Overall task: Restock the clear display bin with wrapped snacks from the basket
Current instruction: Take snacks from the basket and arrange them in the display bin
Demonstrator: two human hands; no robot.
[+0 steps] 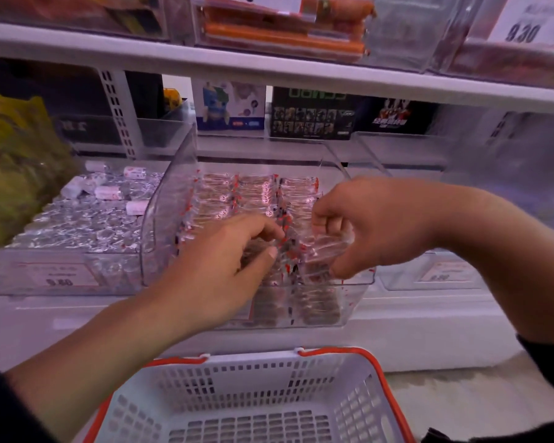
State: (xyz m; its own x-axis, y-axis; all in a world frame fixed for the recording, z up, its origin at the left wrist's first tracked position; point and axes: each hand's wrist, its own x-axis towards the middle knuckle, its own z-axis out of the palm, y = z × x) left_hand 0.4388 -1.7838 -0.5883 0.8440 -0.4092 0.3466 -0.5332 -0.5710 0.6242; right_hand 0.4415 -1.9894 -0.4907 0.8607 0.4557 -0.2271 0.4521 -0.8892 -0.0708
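Both hands work at the near edge of the clear plastic display bin [170, 199] in the middle of the frame. The right hand [378, 225], at centre right, has its fingers curled round a clear-wrapped snack with red-printed ends [328, 247], thumb beneath, holding it just above the bin's front row. The left hand [224, 270], coming up from the lower left, pinches thumb against forefinger on a wrapper seam among the packed snacks [256, 193], just left of the held one. The two hands are near each other, with the held snack between them and closer to the right hand. Its long axis seems to run left to right across the frame, like the rows behind it, so placing it probably calls for lowering it straight into the front gap.

The bin is already filled with neat rows reaching to its back wall. Below it, at the bottom of the frame, the white perforated basket with orange rim [339, 407] shows no snacks in its visible part, which suggests restocking is nearly finished. Left of the bin, a neighbouring clear tray [0, 270] holds silver-wrapped sweets [87, 219].
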